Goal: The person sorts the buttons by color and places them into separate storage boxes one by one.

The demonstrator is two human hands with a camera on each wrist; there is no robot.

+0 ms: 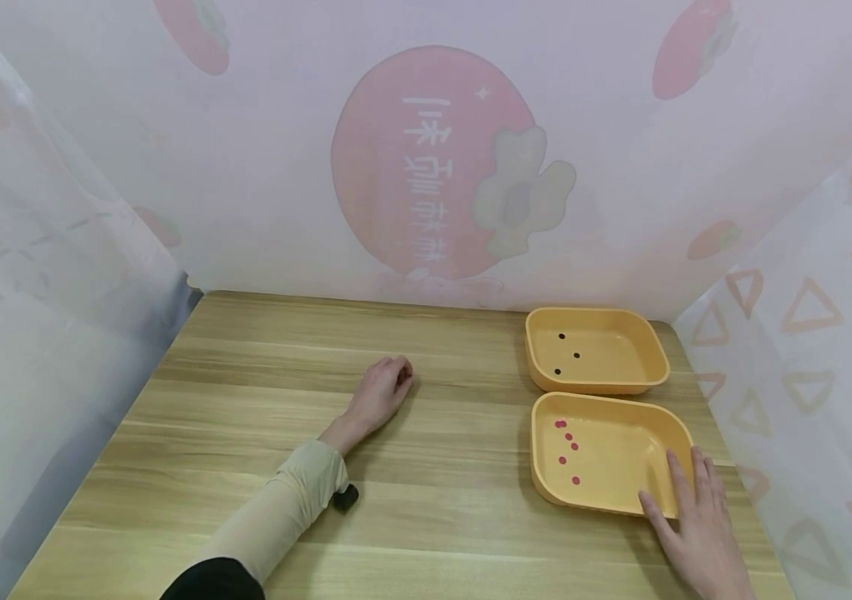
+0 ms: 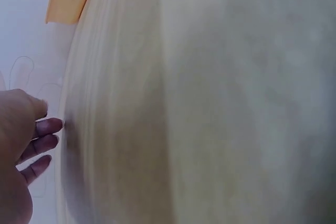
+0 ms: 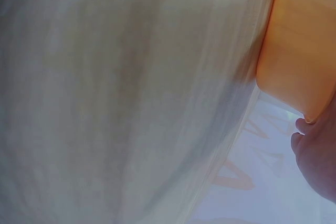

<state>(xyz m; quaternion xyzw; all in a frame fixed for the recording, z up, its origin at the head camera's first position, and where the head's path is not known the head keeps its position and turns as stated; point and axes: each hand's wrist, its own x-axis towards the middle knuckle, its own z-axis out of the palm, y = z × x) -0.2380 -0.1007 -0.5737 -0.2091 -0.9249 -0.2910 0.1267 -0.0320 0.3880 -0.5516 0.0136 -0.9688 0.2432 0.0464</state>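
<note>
My left hand (image 1: 381, 390) rests on the wooden table left of the trays, its fingers loosely curled. In the left wrist view, nothing shows between the thumb and fingers of that hand (image 2: 21, 140). At the right, my right hand (image 1: 699, 525) lies against the near right corner of the near yellow tray (image 1: 613, 496), fingers spread and fairly straight. Several small red discs (image 1: 568, 437) lie along the left side inside this tray. Behind it stands the far yellow tray (image 1: 606, 387), holding three small black discs (image 1: 577, 356).
The wooden table (image 1: 261, 350) reaches back to a white printed curtain (image 1: 268, 208). More curtain hangs along the left and right table edges. A small black object (image 1: 346, 498) sits at the left wrist beside the rolled beige sleeve.
</note>
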